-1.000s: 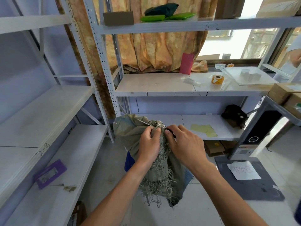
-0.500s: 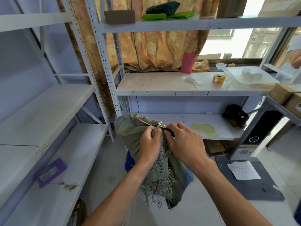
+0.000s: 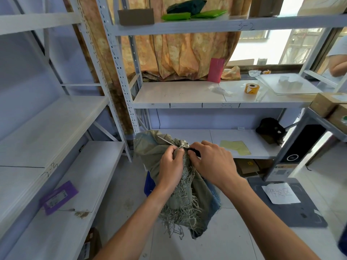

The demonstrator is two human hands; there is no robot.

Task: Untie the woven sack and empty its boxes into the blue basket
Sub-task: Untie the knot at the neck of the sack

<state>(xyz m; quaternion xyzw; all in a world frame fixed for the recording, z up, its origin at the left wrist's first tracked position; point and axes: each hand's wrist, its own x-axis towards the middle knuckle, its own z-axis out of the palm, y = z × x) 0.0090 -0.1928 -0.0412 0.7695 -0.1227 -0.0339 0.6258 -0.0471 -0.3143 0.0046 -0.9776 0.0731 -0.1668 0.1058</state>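
Left hand [image 3: 171, 164] grips the woven sack [image 3: 150, 149] neck; right hand [image 3: 212, 162] pinches its tie [image 3: 193, 151]; frayed strands may snag, tightening the knot.

Single head-mounted wide-angle cam, looking fwd and down, close over both hands [image 3: 191, 162] at the sack [image 3: 180, 199]; shelving [image 3: 187, 102] fills the bkgd ahead. No second view.

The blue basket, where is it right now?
In the head view the blue basket sits on the floor, low centre, mostly hidden behind the woven sack, below the left hand.
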